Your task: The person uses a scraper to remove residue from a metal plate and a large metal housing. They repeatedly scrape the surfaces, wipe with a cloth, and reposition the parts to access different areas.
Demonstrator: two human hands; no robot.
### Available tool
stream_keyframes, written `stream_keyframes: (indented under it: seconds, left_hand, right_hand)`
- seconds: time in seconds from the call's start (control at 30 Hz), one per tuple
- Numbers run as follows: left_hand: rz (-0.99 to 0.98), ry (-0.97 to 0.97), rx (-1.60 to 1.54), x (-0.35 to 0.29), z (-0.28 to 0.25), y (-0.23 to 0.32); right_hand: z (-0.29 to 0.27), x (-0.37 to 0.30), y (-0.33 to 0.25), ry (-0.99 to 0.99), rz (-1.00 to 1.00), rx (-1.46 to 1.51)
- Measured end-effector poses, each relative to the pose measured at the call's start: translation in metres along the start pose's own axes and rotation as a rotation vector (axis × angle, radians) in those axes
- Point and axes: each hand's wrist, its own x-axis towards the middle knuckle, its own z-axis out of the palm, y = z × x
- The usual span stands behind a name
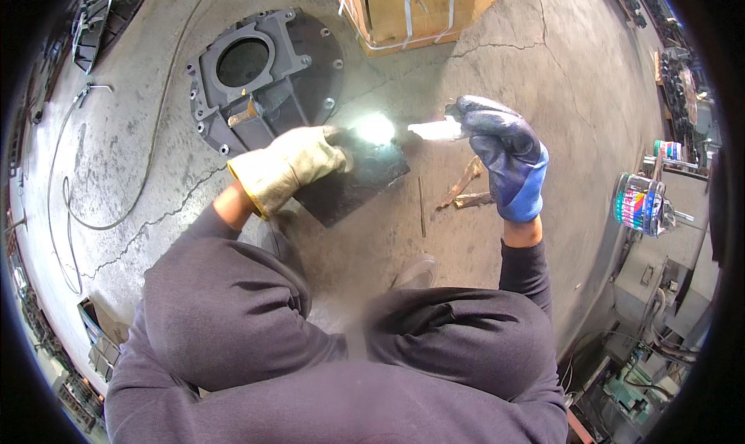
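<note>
My left hand, in a cream work glove with yellow edging, is closed at the upper left edge of a dark flat panel. A white glare burns just past the fingertips and hides what lies there. To the right, my right hand, in a blue coated glove, is closed around the end of a short pale bar-shaped tool. That tool points left toward the glare and is too washed out to name. Behind my left hand lies a large dark grey cast housing with a round opening and bolt holes around its rim.
An open cardboard box with white straps stands beyond the housing. Brown broken pieces and a thin rod lie on the cracked concrete floor. A cable loops at left. A colourful can sits by grey machinery at right.
</note>
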Motion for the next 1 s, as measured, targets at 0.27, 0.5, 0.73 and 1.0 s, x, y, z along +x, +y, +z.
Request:
stream_keyframes:
  seconds: [0.27, 0.5, 0.73, 1.0]
  left_hand:
    - [-0.366, 0.308, -0.678, 0.016, 0.072, -0.033]
    - [0.015, 0.015, 0.654, 0.045, 0.064, -0.037]
    - [-0.087, 0.119, 0.764, -0.040, 0.048, -0.042]
    - [-0.590, 0.408, 0.074, -0.113, 0.047, -0.047]
  right_hand:
    - [0.017, 0.024, 0.001, -0.033, 0.384, 0.196]
    - [0.068, 0.068, 0.018, -0.311, 0.658, 0.366]
    - [0.191, 0.043, 0.094, -0.034, 0.972, 1.092]
    - [0.291, -0.032, 0.101, 0.396, 1.130, 1.741]
